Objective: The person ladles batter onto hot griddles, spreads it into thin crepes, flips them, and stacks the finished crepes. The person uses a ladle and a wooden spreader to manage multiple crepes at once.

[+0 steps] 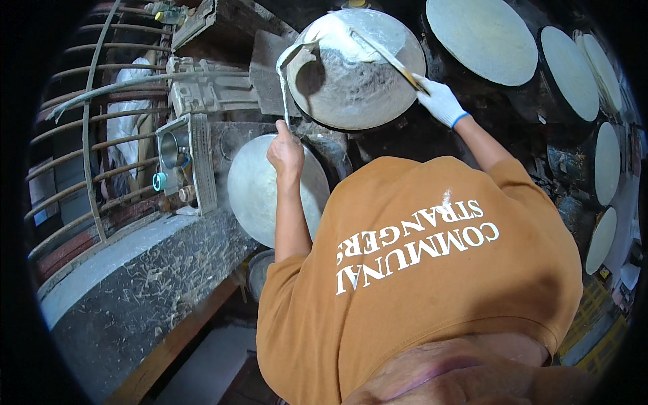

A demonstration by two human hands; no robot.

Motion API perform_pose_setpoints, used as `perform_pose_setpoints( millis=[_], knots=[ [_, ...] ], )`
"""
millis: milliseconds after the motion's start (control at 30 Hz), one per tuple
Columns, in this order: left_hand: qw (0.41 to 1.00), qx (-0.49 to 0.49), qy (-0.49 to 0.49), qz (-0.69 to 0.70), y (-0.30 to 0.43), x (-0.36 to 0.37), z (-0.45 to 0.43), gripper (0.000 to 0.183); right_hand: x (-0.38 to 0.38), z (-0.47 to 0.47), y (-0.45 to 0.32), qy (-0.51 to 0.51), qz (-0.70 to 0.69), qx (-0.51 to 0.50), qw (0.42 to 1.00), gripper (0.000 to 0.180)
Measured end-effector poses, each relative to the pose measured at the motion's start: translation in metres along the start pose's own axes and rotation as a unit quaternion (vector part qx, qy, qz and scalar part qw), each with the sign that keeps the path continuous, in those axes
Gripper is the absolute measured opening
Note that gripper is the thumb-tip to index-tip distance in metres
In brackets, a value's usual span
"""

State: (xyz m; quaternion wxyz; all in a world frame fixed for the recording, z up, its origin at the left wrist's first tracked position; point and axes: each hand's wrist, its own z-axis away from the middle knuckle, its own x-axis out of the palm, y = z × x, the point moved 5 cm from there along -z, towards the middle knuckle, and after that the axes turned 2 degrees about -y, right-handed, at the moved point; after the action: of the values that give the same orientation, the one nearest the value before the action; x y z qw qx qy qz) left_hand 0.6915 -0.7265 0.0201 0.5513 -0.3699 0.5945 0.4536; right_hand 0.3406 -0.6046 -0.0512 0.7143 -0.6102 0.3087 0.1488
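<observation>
My bare left hand [286, 154] grips the lower end of a batter-coated ladle [282, 76]. Its bent upper end reaches over a round griddle [364, 104]. A white glove with a blue cuff covers my right hand [441, 99], which is closed around the dark handle of a long flat scraper [382, 52]. The scraper's far end touches wet white batter [334, 38] spread over the griddle's far part. The nearer surface looks powdery and mottled, with a dark shadow at left. Below my left hand, partly hidden by my forearm, lies a pale round griddle surface [250, 190].
More pale-topped round griddles [481, 43] curve along the right [569, 73]. At left, a white plastic basket [205, 167] holds a metal cup and small containers beside barred window rods [93, 147]. Scraps litter the dark ledge [167, 278]. Yellow crates [587, 314] stand at lower right.
</observation>
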Motion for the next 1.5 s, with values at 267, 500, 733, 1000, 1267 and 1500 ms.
perform_pose_setpoints(
  millis=[267, 500, 733, 1000, 1267, 1500],
  knots=[
    [0.993, -0.027, -0.033, 0.107, 0.004, 0.019, 0.03, 0.021, 0.022, 0.018, -0.013, -0.028, 0.088, -0.108, 0.99, 0.043],
    [0.979, -0.038, -0.045, 0.194, 0.02, 0.02, 0.038, 0.02, 0.036, 0.041, 0.003, 0.014, 0.02, 0.012, 1.0, 0.044],
    [0.919, -0.005, 0.106, 0.379, 0.05, -0.013, 0.044, 0.012, 0.026, -0.009, -0.027, -0.085, 0.119, -0.118, 0.982, 0.043],
    [0.742, -0.188, -0.007, 0.644, 0.078, 0.03, 0.079, 0.017, 0.026, -0.065, -0.004, -0.139, 0.155, -0.205, 0.956, 0.043],
    [0.762, -0.221, 0.094, 0.602, 0.063, 0.063, 0.116, 0.015, -0.003, -0.071, 0.005, -0.112, 0.134, -0.263, 0.949, 0.041],
    [0.725, -0.237, 0.197, 0.616, 0.109, 0.015, 0.114, 0.025, 0.009, -0.12, -0.008, -0.22, 0.163, -0.296, 0.915, 0.031]
  ],
)
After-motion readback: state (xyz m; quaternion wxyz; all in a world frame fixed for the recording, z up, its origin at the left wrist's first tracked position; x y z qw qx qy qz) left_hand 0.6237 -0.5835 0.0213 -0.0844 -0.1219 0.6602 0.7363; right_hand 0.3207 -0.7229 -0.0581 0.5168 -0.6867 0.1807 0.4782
